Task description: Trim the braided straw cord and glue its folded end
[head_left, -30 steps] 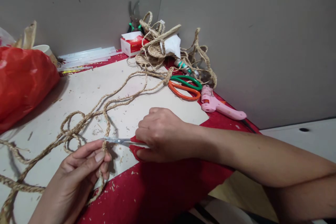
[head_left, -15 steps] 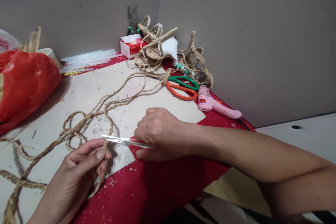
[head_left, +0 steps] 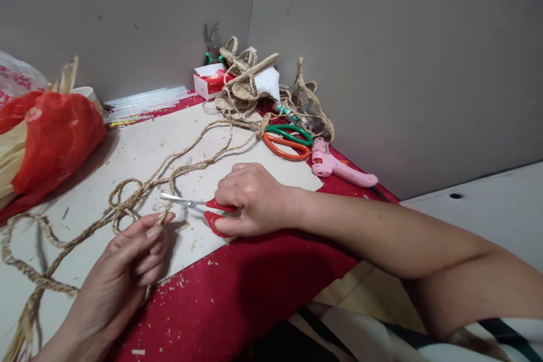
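While the left hand (head_left: pixel 123 263) pinches a braided straw cord (head_left: pixel 163 215) between thumb and forefinger over the white sheet (head_left: pixel 203 181), the right hand (head_left: pixel 250 198) grips red-handled scissors (head_left: pixel 190 203), handles spread, just beyond that pinch; whether the metal touches the cord is hard to tell. A pink glue gun (head_left: pixel 339 167) lies farther right.

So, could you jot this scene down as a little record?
Left hand: pinches a braided cord
Right hand: holds red-handled scissors
Blades: near the cord, contact unclear
Work surface: pale sheet over red covering, with loose cord lengths
Left side: red plastic bag
Right side: pink glue gun beside green-and-orange-handled scissors
Back: red-and-white box, coiled cords
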`<state>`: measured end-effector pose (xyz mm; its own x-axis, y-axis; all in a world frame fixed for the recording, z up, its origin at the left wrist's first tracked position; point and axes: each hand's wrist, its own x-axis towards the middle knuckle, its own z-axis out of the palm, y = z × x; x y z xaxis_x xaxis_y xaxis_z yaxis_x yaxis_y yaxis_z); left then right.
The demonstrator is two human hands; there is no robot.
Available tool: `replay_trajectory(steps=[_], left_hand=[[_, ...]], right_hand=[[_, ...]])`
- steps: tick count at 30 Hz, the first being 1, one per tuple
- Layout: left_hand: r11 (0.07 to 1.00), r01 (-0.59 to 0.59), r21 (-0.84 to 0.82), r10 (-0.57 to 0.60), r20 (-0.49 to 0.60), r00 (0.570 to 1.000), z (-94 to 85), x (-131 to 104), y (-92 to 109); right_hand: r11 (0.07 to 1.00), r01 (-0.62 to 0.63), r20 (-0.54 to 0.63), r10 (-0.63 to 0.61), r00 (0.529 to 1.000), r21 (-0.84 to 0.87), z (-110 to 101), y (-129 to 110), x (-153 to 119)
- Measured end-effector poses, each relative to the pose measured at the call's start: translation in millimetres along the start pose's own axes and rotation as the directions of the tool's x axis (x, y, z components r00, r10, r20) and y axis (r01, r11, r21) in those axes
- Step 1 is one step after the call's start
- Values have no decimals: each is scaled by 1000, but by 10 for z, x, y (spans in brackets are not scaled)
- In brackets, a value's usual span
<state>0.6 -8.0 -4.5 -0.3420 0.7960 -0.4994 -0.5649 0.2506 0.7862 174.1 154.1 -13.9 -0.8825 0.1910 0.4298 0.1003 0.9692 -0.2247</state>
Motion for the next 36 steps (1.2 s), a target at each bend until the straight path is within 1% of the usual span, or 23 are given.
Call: replay_trajectory(steps=[3,5,9,13,16,21,23,26,28,31,33,36], left_hand=[[1000,27,-1,-27,8,1000,-2,3,-1],[999,39,16,-39,2,999,20,-6,1],[999,27,42,-27,-14,1000,72,-33,1],[1000,-5,29,5,-4,1000,70,-33,-14],[1000,-11,15,11,9,1000,52,-28,-21],[1000,-3,22,4,-9,1000,70,-55,-9],[1000,3,31,-3,0,1000,87,-68,-5],[999,13,38,-14,17,1000,100,-80,-5],[999,14,39,-15,25,1000,99,-83,-6],[999,5,44,-6,36,999,87,-80,-10],[999,-1,41,0,28,1000,79,-75,-15],[999,-6,47,6,8,1000,71,-71,-28]], right_hand=[[999,-21,-61,22,998,28,28,35,9],[999,-37,-58,39,998,33,43,39,12],[997,-71,42,71,997,10,50,26,12],[995,-88,138,94,986,-49,33,24,16],[993,-103,171,113,979,-65,21,20,29],[993,-120,225,119,967,-12,11,-2,49],[991,-131,239,128,963,-4,15,7,50],[986,-164,221,161,962,-5,33,47,45],[987,-162,161,158,974,14,44,74,40],[992,-121,79,118,990,34,42,77,38],[995,-102,94,101,990,6,29,53,40],[994,-78,169,89,982,-72,7,6,45]])
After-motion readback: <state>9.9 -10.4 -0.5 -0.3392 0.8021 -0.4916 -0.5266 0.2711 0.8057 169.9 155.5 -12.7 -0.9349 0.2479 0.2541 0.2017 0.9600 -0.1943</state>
